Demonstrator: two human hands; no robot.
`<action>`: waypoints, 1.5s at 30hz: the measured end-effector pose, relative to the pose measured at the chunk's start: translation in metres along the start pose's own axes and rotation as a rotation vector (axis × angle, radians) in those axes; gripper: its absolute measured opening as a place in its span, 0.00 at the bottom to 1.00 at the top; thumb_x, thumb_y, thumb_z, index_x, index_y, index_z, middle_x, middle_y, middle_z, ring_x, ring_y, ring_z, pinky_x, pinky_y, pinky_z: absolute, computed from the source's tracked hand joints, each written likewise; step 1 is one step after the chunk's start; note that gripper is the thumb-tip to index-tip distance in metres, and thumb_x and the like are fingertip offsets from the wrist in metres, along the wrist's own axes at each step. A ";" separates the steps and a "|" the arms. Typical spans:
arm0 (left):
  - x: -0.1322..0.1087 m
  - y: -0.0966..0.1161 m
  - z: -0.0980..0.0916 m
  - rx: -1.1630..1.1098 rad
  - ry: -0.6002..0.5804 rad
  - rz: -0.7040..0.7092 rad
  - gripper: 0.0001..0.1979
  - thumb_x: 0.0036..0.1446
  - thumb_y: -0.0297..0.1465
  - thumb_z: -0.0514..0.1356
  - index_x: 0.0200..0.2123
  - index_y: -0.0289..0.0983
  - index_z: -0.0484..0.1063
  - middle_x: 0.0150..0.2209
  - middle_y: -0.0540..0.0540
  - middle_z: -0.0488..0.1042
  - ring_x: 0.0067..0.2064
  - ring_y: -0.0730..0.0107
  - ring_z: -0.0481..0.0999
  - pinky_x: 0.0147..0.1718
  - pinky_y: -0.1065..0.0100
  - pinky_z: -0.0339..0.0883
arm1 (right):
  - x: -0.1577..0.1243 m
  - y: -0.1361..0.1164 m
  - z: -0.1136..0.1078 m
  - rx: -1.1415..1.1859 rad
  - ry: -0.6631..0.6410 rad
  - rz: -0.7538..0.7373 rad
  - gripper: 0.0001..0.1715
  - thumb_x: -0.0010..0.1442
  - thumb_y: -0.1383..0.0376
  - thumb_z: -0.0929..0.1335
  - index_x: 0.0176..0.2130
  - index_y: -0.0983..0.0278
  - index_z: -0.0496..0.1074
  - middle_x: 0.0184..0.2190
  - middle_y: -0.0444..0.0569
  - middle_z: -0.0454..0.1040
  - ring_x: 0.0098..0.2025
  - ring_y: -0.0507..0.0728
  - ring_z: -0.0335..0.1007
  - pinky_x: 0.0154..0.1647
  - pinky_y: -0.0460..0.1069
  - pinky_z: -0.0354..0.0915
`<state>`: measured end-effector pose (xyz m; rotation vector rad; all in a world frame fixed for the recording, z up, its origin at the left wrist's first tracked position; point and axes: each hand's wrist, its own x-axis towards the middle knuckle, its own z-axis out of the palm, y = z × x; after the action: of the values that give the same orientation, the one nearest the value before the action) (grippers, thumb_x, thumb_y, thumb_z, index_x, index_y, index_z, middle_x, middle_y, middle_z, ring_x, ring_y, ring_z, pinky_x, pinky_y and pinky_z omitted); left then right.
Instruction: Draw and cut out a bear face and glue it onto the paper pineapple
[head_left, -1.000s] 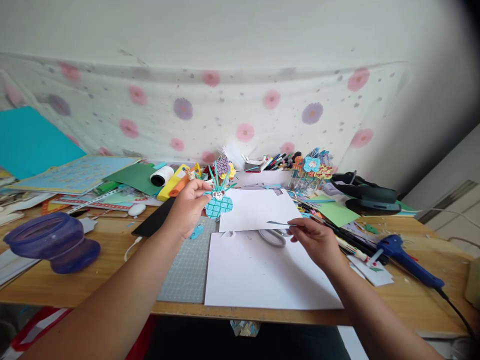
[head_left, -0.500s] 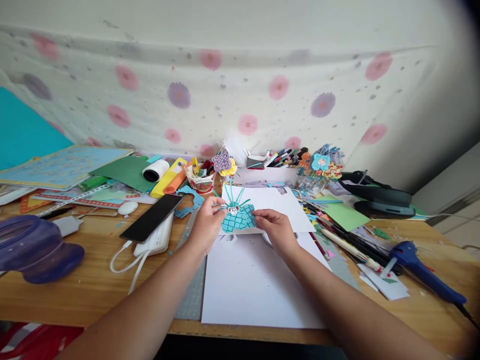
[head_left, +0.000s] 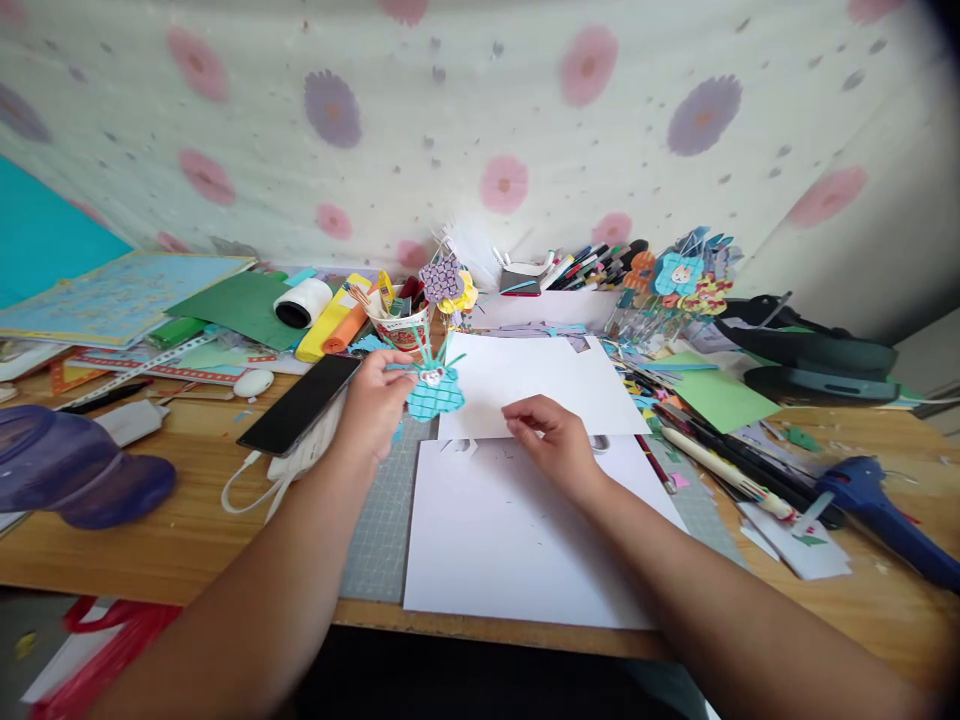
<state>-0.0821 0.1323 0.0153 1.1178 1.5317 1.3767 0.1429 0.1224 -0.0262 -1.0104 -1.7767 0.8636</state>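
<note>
My left hand [head_left: 377,400], thumb and fingers pinched, holds a teal paper cutout [head_left: 436,398] by its left side. Dark crossing lines cover the cutout. It carries a small white animal face, and thin green strips fan out from its top. It is raised in front of a printed paper cup. My right hand [head_left: 551,440] is over the white paper sheets, its fingers bent and drawn together with nothing visible in them. One white sheet [head_left: 540,385] lies behind that hand; another white sheet [head_left: 517,550] lies in front, on a grey cutting mat [head_left: 379,540].
Left of me are a black phone [head_left: 300,405] on a white power bank with cables and a purple tape dispenser [head_left: 90,465]. On the right lie pens, a light green sheet [head_left: 720,385] and a blue glue gun [head_left: 877,510]. Paper flowers [head_left: 679,275] stand at the back.
My right hand has let go of the teal cutout. My left hand has carried it left, away from the right hand. The view has tilted down.
</note>
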 end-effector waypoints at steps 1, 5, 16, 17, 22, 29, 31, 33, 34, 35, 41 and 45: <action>0.005 0.000 -0.007 0.042 0.031 -0.006 0.14 0.64 0.34 0.60 0.50 0.35 0.69 0.43 0.45 0.74 0.37 0.68 0.76 0.34 0.64 0.74 | -0.002 -0.003 0.000 -0.162 -0.097 -0.075 0.14 0.60 0.70 0.65 0.43 0.65 0.78 0.39 0.54 0.77 0.38 0.58 0.73 0.42 0.54 0.70; 0.011 -0.005 -0.027 0.217 0.058 -0.057 0.17 0.65 0.36 0.60 0.53 0.35 0.68 0.51 0.41 0.72 0.46 0.62 0.76 0.43 0.56 0.74 | -0.011 -0.022 0.010 -0.689 -0.442 -0.229 0.24 0.61 0.73 0.64 0.56 0.64 0.73 0.42 0.57 0.74 0.45 0.64 0.68 0.46 0.56 0.67; -0.003 -0.014 -0.056 0.656 -0.112 0.028 0.17 0.65 0.36 0.60 0.53 0.36 0.69 0.52 0.41 0.71 0.48 0.60 0.75 0.46 0.54 0.73 | -0.017 -0.031 0.002 -0.678 -0.616 -0.292 0.07 0.61 0.69 0.67 0.36 0.65 0.78 0.42 0.54 0.74 0.45 0.60 0.67 0.47 0.52 0.63; -0.002 -0.014 -0.059 0.706 -0.101 0.061 0.17 0.65 0.36 0.60 0.53 0.36 0.69 0.52 0.41 0.71 0.48 0.60 0.75 0.46 0.54 0.73 | -0.018 -0.032 0.000 -0.651 -0.638 -0.312 0.07 0.61 0.70 0.68 0.35 0.66 0.77 0.42 0.54 0.74 0.45 0.59 0.67 0.48 0.52 0.63; -0.018 -0.011 -0.061 0.929 -0.011 0.250 0.16 0.65 0.37 0.59 0.53 0.36 0.69 0.52 0.41 0.71 0.48 0.60 0.75 0.46 0.54 0.72 | -0.036 -0.044 -0.005 -0.647 -0.702 -0.361 0.07 0.59 0.72 0.67 0.32 0.66 0.76 0.40 0.54 0.76 0.42 0.58 0.70 0.45 0.51 0.64; -0.048 -0.012 -0.010 1.063 -0.298 0.598 0.14 0.65 0.36 0.60 0.50 0.36 0.71 0.52 0.41 0.72 0.51 0.59 0.73 0.50 0.52 0.70 | -0.050 -0.035 -0.060 -0.602 -0.517 -0.317 0.08 0.61 0.73 0.67 0.33 0.66 0.76 0.37 0.55 0.77 0.40 0.58 0.72 0.42 0.50 0.67; -0.045 -0.013 0.005 1.092 -0.385 0.662 0.14 0.64 0.36 0.60 0.51 0.36 0.71 0.53 0.41 0.71 0.52 0.58 0.73 0.51 0.51 0.69 | -0.047 -0.027 -0.085 -0.664 -0.297 -0.209 0.08 0.60 0.74 0.67 0.34 0.67 0.76 0.37 0.56 0.77 0.40 0.59 0.72 0.44 0.52 0.68; -0.039 -0.014 0.018 1.125 -0.440 0.712 0.15 0.64 0.36 0.60 0.52 0.36 0.70 0.54 0.41 0.70 0.52 0.57 0.73 0.51 0.51 0.69 | -0.048 -0.024 -0.099 -0.723 -0.232 -0.118 0.08 0.60 0.72 0.67 0.35 0.67 0.77 0.36 0.56 0.78 0.39 0.60 0.73 0.43 0.54 0.69; -0.036 -0.015 0.023 1.142 -0.457 0.733 0.16 0.64 0.36 0.60 0.52 0.36 0.70 0.55 0.41 0.70 0.52 0.58 0.73 0.50 0.51 0.70 | -0.051 -0.025 -0.099 -0.712 -0.285 -0.114 0.08 0.60 0.71 0.68 0.37 0.66 0.78 0.38 0.56 0.78 0.40 0.60 0.74 0.44 0.54 0.69; -0.034 -0.016 0.028 1.160 -0.469 0.753 0.16 0.65 0.36 0.60 0.53 0.37 0.70 0.55 0.41 0.70 0.52 0.58 0.73 0.50 0.51 0.70 | -0.056 -0.028 -0.094 -0.677 -0.342 -0.131 0.09 0.61 0.69 0.68 0.40 0.66 0.78 0.41 0.56 0.79 0.43 0.61 0.74 0.47 0.54 0.69; -0.030 -0.026 0.052 1.234 -0.452 0.825 0.16 0.65 0.36 0.59 0.54 0.37 0.69 0.55 0.40 0.70 0.51 0.59 0.74 0.49 0.52 0.71 | -0.088 -0.047 -0.024 -0.610 -0.693 -0.297 0.34 0.65 0.51 0.65 0.66 0.56 0.60 0.69 0.51 0.56 0.70 0.68 0.48 0.68 0.65 0.49; -0.032 -0.033 0.058 1.238 -0.459 0.827 0.17 0.65 0.36 0.59 0.54 0.36 0.69 0.54 0.41 0.70 0.50 0.59 0.74 0.48 0.53 0.72 | -0.096 -0.041 -0.029 -0.617 -0.727 -0.234 0.38 0.66 0.47 0.62 0.68 0.58 0.56 0.69 0.52 0.55 0.72 0.66 0.45 0.70 0.67 0.43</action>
<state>-0.0211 0.1188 -0.0239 2.8044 1.5749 0.3322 0.1848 0.0230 -0.0145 -0.8747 -2.8348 0.5665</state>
